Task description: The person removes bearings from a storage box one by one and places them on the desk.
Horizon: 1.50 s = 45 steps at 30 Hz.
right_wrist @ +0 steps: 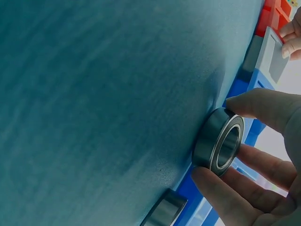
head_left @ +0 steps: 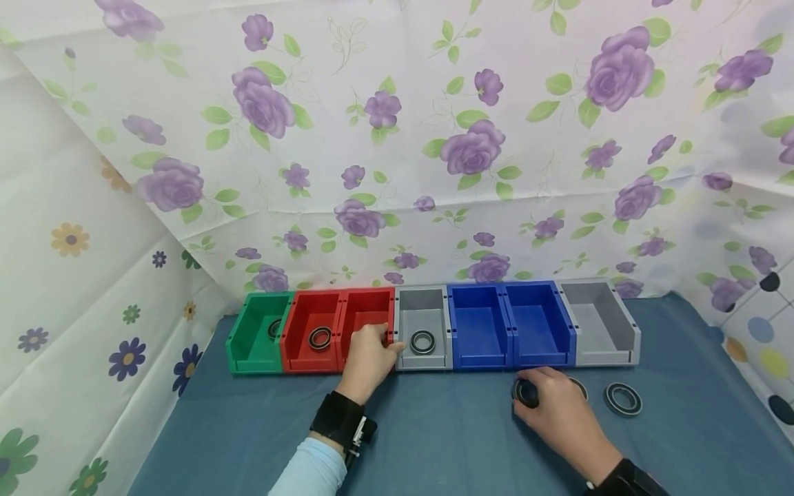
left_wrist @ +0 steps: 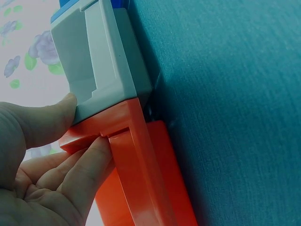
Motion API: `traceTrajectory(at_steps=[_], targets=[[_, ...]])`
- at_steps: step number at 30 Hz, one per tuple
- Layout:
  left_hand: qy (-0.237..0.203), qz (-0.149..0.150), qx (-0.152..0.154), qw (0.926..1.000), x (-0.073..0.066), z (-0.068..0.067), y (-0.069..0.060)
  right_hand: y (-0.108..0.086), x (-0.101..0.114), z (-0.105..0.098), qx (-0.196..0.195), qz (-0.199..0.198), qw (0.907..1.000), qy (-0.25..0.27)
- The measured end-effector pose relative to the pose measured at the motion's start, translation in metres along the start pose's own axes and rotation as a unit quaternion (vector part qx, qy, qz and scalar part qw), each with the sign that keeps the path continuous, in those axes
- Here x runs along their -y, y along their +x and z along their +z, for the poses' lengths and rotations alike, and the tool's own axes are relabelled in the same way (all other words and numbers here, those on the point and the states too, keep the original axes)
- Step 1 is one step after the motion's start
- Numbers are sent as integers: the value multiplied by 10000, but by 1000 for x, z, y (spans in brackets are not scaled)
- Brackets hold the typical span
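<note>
My left hand (head_left: 369, 358) pinches the adjoining side walls of the right-hand red bin (left_wrist: 122, 117) and the grey bin (left_wrist: 129, 84), thumb on the grey side and fingers on the red. In my right hand (head_left: 561, 406), a ball bearing (right_wrist: 207, 141), a thick metal ring with a dark side face, is pinched between thumb and fingers. It is tilted just above or on the cloth; which, I cannot tell. Single bearings lie in the middle grey bin (head_left: 422, 352), the left red bin (head_left: 320, 347) and the green bin (head_left: 269, 331), the last partly hidden.
Two blue bins (head_left: 512, 344) and another grey bin (head_left: 608, 358) continue the row to the right. On the blue cloth (head_left: 446, 441), a bearing (head_left: 609, 399) lies right of my right hand, and another (head_left: 582, 387) is partly hidden behind it. A flowered curtain (head_left: 397, 165) hangs behind.
</note>
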State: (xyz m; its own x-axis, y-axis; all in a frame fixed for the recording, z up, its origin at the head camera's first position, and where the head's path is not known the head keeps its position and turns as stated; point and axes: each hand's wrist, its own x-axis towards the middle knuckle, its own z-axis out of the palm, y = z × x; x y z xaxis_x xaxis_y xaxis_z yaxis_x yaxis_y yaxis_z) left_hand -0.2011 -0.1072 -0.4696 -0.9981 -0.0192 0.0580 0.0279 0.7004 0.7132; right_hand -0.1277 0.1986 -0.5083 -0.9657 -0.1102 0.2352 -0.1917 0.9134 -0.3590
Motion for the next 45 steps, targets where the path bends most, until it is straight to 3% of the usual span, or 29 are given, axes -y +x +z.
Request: traceTrajectory(at_steps=[18, 38, 45], targets=[[39, -31, -9, 10000, -1, 0, 0, 3, -2, 1, 375, 244, 9986, -266], [48, -7, 7, 10000, 0, 0, 0, 4, -3, 0, 564, 360, 9976, -179], [28, -18, 13, 10000, -1, 0, 0, 4, -1, -3, 348, 227, 9988, -257]])
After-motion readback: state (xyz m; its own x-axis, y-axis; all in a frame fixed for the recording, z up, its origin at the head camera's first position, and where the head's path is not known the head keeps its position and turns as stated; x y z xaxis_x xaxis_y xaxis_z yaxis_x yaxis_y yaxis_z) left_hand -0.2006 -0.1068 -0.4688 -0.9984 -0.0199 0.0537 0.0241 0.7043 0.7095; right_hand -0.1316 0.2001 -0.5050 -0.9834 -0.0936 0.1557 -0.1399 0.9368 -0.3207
